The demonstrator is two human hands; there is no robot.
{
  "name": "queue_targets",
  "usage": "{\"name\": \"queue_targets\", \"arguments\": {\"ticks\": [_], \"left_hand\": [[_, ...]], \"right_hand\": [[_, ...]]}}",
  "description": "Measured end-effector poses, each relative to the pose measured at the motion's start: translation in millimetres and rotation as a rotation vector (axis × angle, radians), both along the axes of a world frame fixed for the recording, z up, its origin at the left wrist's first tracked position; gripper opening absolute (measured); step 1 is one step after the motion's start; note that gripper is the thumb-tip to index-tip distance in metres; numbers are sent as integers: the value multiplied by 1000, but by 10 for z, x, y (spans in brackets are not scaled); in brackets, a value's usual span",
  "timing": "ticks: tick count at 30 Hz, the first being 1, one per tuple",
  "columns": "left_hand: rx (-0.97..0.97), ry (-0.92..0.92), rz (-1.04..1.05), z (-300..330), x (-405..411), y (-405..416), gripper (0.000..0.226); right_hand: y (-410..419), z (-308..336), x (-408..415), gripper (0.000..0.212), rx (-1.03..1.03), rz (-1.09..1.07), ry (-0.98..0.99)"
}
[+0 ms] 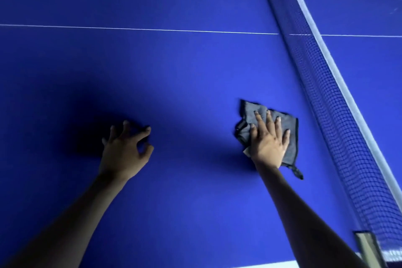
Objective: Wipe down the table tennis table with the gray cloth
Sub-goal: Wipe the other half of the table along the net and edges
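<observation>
On the blue table tennis table [174, 67] lie one gray cloth [250, 119], one net [339, 115] and two bare hands. One thin white line [139, 28] crosses the surface and passes under the net, and one net post [367, 248] stands at the near edge. The right hand [269, 141] lies flat on the cloth, fingers [258, 118] straight and spread, palm pressing the crumpled fabric against the tabletop; it grips nothing. The cloth sits just beside the net on its near side, a small dark loop trailing from its lower corner. The left hand [124, 148] is well apart to the left, holding nothing, fingers loosely bent and splayed with their tips on the bare surface.
</observation>
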State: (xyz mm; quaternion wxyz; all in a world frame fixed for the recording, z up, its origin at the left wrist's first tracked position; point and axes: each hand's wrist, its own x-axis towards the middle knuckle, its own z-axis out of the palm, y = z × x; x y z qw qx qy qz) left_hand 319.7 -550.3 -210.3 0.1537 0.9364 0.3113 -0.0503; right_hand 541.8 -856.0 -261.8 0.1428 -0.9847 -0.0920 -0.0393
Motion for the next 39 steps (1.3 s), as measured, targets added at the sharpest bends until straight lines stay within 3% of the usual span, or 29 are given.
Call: {"name": "queue_targets", "arguments": {"ticks": [5,8,15,19,23,26,31,34,39], "left_hand": [[-147,-183,-17,196,-299,212,50],[-64,-267,11,242,-751,289,42],[-1,-218,53,198,-1672,500,33],[95,-247,58,252,-1837,442,22],[158,-316,0,300,-1701,206,25],[118,-289,-1,252,-1448,-93,34],[57,-210,-81,48,-1007,-723,46],[64,-217,14,-50,-901,-961,50],[165,-189,0,-90,-888,-1054,54]], "right_hand": [[773,55,-730,65,-11,54,23],[1280,67,-1212,65,-25,111,27],[2659,32,-2392,54,3,380,-50],[2986,-37,-2748,47,24,540,-71],[2610,-82,-2422,47,92,608,-118],[2024,-94,-2037,48,86,530,-113],[671,-74,-1265,50,34,412,-78],[-195,-37,-861,53,-24,324,-46],[-1483,58,-344,57,-86,207,-15]]}}
